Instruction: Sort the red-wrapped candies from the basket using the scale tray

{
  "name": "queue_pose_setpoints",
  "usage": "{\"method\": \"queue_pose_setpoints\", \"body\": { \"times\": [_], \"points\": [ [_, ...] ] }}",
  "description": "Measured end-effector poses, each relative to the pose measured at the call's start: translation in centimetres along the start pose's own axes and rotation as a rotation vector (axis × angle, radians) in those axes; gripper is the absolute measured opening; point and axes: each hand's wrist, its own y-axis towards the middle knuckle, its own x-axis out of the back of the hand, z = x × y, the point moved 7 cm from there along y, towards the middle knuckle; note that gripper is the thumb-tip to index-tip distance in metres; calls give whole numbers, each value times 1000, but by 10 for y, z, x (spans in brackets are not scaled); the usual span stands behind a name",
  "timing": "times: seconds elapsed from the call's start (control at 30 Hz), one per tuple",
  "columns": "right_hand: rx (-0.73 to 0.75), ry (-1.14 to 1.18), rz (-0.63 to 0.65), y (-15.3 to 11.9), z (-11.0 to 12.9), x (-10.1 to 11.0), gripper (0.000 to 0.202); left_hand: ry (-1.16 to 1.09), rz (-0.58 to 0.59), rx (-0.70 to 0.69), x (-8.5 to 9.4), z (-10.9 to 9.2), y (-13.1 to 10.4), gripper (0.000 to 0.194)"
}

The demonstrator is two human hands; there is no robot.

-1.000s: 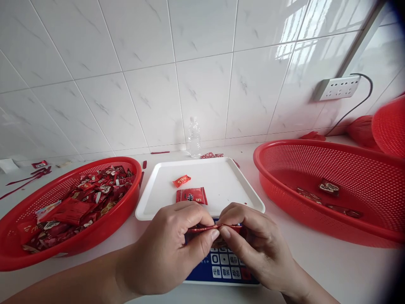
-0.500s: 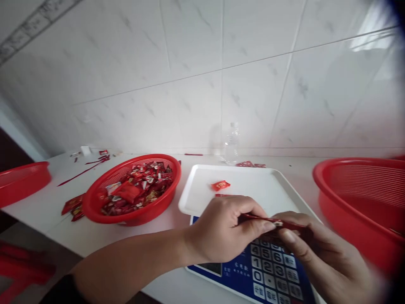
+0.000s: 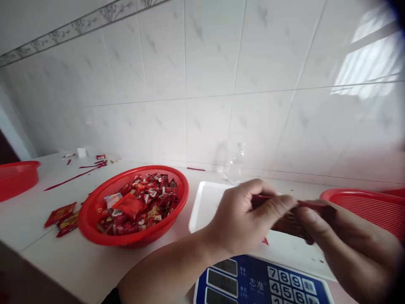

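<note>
A dark red packet (image 3: 289, 226) is pinched between both hands over the scale. My left hand (image 3: 249, 215) grips its left end with thumb and fingers. Closed on the right end is my right hand (image 3: 341, 236). Below them lies a scale with a white tray (image 3: 207, 202) and a blue keypad panel (image 3: 253, 280). Much of the tray is hidden by my hands; a bit of red wrapper (image 3: 265, 241) shows under them.
Left of the scale stands a red basket (image 3: 183, 185) full of small packets, with loose packets (image 3: 61, 213) beside it. Another red basket (image 3: 19, 179) is far left, one (image 3: 344, 194) at right. A clear bottle (image 3: 236, 164) stands by the wall.
The view has tilted up and shifted. Both hands now sit higher over the tray, still on the packet, and more of the packet's dark side shows beneath my fingers.
</note>
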Motion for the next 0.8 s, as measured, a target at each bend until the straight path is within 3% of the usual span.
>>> {"method": "queue_pose_setpoints", "body": {
  "times": [0.13, 0.27, 0.33, 0.47, 0.57, 0.67, 0.8],
  "points": [
    [53, 18, -2, 25, 22, -17, 45, 20, -72, -68, 24, -15, 2, 35],
    [33, -73, -80, 22, 12, -18, 49, 111, 15, -26, 30, -8, 0, 40],
    [35, -94, -95, 17, 6, -17, 50, 236, -18, -78, 31, -8, -2, 39],
    [-41, 11, -5, 14, -4, -20, 49, 520, -154, -270, 31, -17, -7, 35],
    [-122, 123, 99, 16, -9, -21, 38, 612, -177, -313, 31, -16, -7, 32],
    [-123, 175, 140, 17, -8, -19, 25, 533, -125, -246, 31, -10, -2, 31],
    [9, 238, 90, 17, 0, -13, 17, 305, 46, -100, 22, 1, 2, 16]
  ]
}}
